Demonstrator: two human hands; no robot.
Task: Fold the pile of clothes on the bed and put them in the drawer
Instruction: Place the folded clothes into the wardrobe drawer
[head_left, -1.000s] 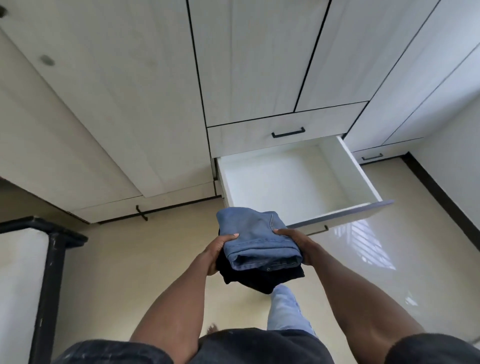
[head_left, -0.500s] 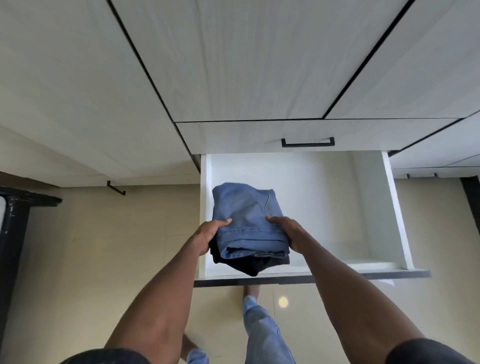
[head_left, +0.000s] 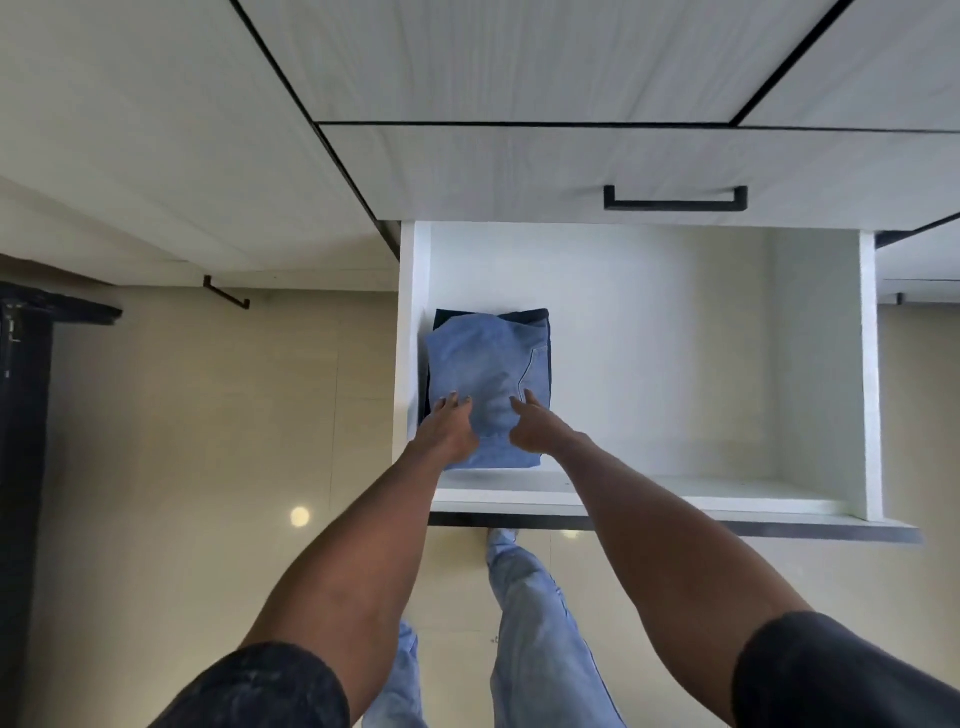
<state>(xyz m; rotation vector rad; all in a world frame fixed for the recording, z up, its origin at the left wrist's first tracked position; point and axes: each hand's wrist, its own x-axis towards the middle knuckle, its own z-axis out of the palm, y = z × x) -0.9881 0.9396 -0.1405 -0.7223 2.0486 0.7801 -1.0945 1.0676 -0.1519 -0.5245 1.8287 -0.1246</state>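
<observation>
Head view, clothes: the folded light-blue jeans lie on top of a dark folded garment on the floor of the open drawer, tucked into its left front corner, close against the left wall. Half a second ago the stack was gripped from both sides just above the drawer — now it is down.
Left hand: fingers flat and fairly straight, resting on the denim's near left part; grasping nothing.
Right hand: lies on the near right part; thumb and a finger extended, the other fingers tucked under — grip released, as far as the view shows.
Drawer: pulled fully out, the rest of its floor white; the closed drawer above carries a black handle.
Task meaning: this stack looks delivered. The bed is out of view, so what remains there cannot be told.
</observation>
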